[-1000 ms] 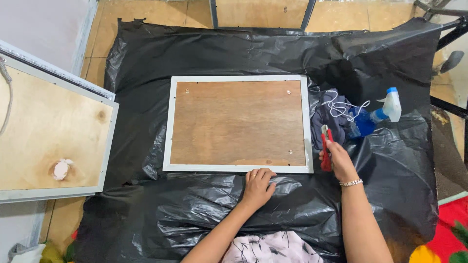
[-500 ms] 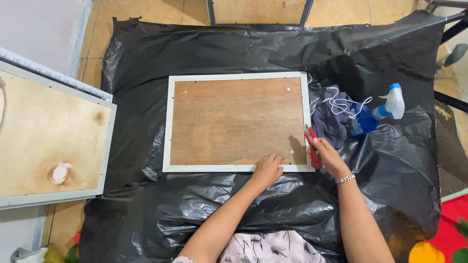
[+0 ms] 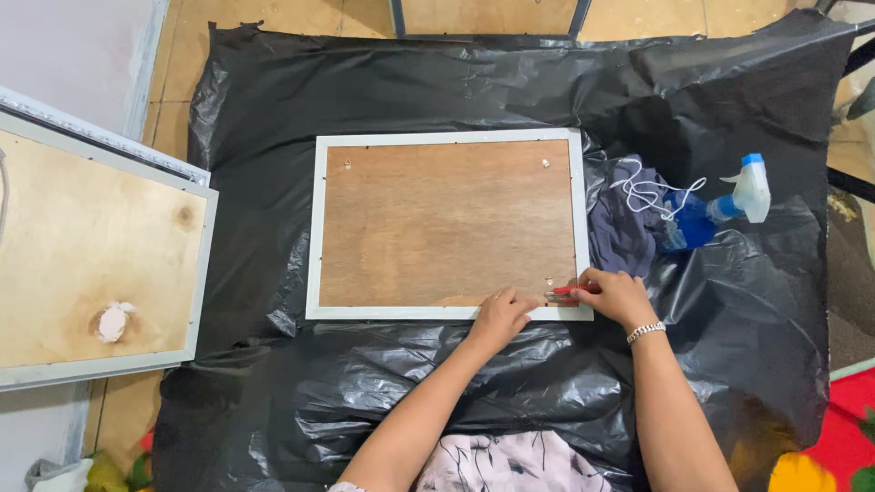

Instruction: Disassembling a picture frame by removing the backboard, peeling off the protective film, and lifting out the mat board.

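Black plastic sheet (image 3: 437, 91) spread wide over floor, crumpled at edges. Blue spray bottle (image 3: 720, 205) with white trigger head lies on its side at right, on sheet. Dark blue-grey cloth (image 3: 620, 228) bunched just beside bottle, white string (image 3: 649, 189) looped over it. Second wood-backed frame (image 3: 91, 264) at left, off sheet, small white wad (image 3: 114, 321) on it, possibly tissue. Tan tiled floor (image 3: 492, 16) beyond.
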